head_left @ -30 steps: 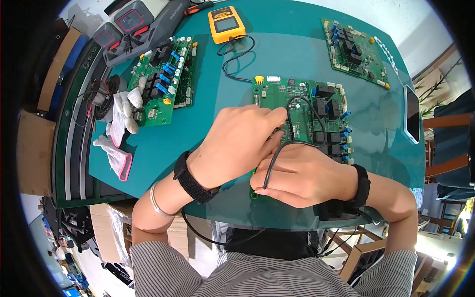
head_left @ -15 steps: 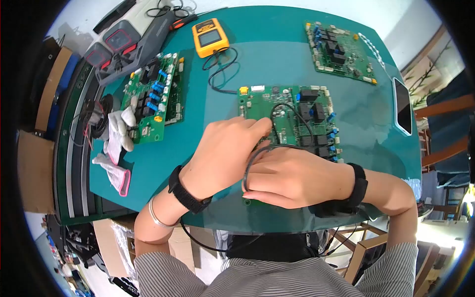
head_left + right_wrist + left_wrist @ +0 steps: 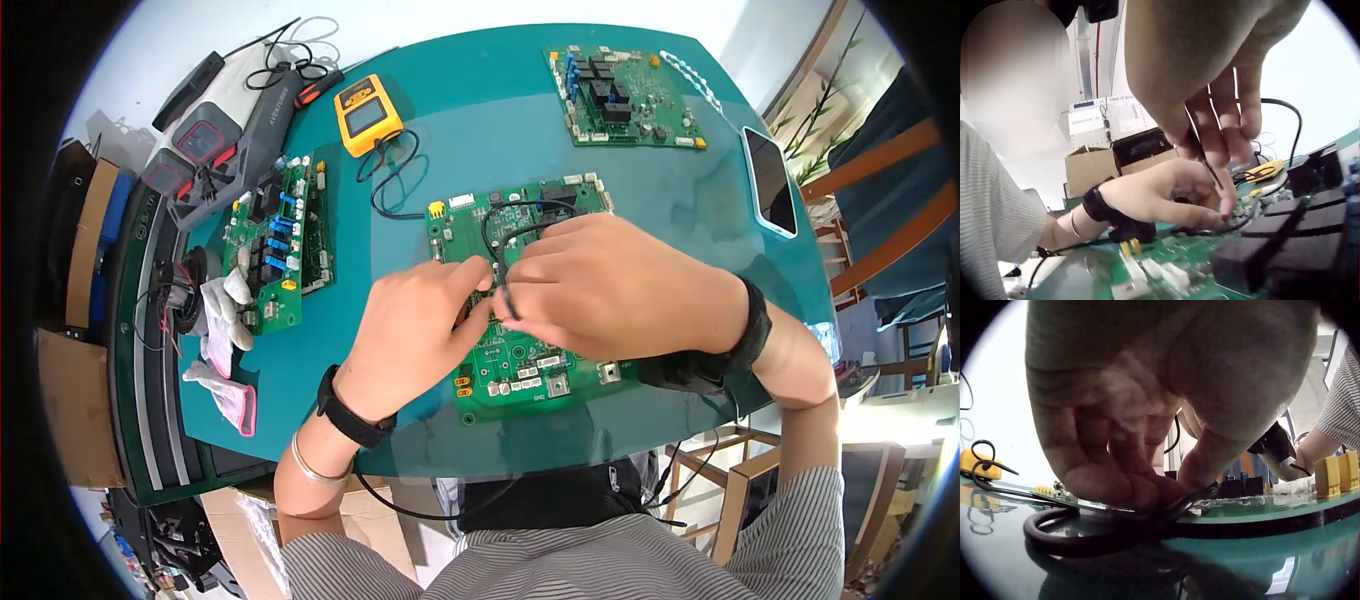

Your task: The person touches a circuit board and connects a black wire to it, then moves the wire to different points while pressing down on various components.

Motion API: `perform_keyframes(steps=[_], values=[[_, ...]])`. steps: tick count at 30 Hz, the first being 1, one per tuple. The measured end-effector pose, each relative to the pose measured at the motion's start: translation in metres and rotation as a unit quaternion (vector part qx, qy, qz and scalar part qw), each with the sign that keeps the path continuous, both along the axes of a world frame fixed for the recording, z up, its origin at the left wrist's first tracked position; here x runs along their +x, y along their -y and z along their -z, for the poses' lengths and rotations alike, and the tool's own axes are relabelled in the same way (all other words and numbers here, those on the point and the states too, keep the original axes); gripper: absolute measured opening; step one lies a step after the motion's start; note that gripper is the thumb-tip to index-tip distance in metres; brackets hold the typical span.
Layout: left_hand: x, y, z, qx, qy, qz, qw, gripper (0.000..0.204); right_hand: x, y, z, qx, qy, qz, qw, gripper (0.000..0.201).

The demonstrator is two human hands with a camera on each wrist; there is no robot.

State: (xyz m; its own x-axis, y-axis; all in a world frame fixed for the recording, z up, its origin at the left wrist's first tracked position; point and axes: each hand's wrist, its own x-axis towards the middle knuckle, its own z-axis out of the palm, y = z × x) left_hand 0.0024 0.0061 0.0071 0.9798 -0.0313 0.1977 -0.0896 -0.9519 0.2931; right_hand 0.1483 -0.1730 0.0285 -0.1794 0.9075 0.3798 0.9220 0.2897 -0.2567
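A green circuit board (image 3: 505, 405) lies on the table under both hands, its front connectors showing. My left hand (image 3: 410, 325) is bent over the board's left half, fingertips and thumb together at its surface. A black cable (image 3: 1054, 534) loops out from under those fingers in the left wrist view, and they pinch it. Just to the right, my right hand (image 3: 600, 285) holds a thin black lead (image 3: 1212, 172) between curled fingers, its end pointing down toward the left fingertips. The cable (image 3: 487, 232) arcs over the board's upper part.
A yellow handheld meter (image 3: 367, 118) stands back left, its lead running to the board. Another board (image 3: 630, 100) lies back right, near a phone (image 3: 768, 180). Stacked boards (image 3: 290, 240), gloves (image 3: 220, 325) and a grey tool case (image 3: 235, 150) are at the left.
My right hand has lifted away from the board's front edge and moved up and right, uncovering the front connectors. My left hand stays over the left half. The head view has shifted.
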Motion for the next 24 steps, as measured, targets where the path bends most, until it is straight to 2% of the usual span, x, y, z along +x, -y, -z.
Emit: perform_keyframes(steps=[1,2,4,6,8,13,20,22,24], values=[[0.000,0.000,0.001,-0.015,0.004,0.004,1.000,0.015,0.002,0.002,0.005,0.092,0.046,0.008,0.995,0.018],[-0.001,0.000,0.002,-0.031,0.008,0.008,0.999,0.014,0.005,0.008,0.004,0.092,0.048,0.008,0.995,0.018],[0.000,0.000,0.006,-0.032,0.021,0.009,0.999,0.015,0.016,0.026,0.001,0.119,0.173,0.036,0.977,0.021],[0.001,0.001,0.007,-0.036,0.038,0.011,0.999,0.017,0.024,0.041,0.005,0.140,0.202,0.060,0.967,0.023],[0.001,0.001,0.007,-0.036,0.040,0.017,0.998,0.014,0.033,0.053,0.010,0.179,0.270,0.154,0.933,0.022],[0.000,0.000,0.010,-0.040,0.034,0.014,0.999,0.015,0.026,0.062,0.006,0.201,0.347,0.195,0.895,0.023],[0.001,0.001,0.009,-0.037,0.034,0.011,0.999,0.016,-0.007,0.048,0.015,0.196,0.338,0.202,0.898,0.017],[0.001,0.001,0.009,-0.034,0.036,0.010,0.999,0.016,-0.009,0.048,0.016,0.209,0.318,0.197,0.904,0.018],[0.001,0.000,0.009,-0.030,0.038,0.012,0.999,0.016,-0.007,0.053,0.013,0.194,0.253,0.192,0.928,0.019]])
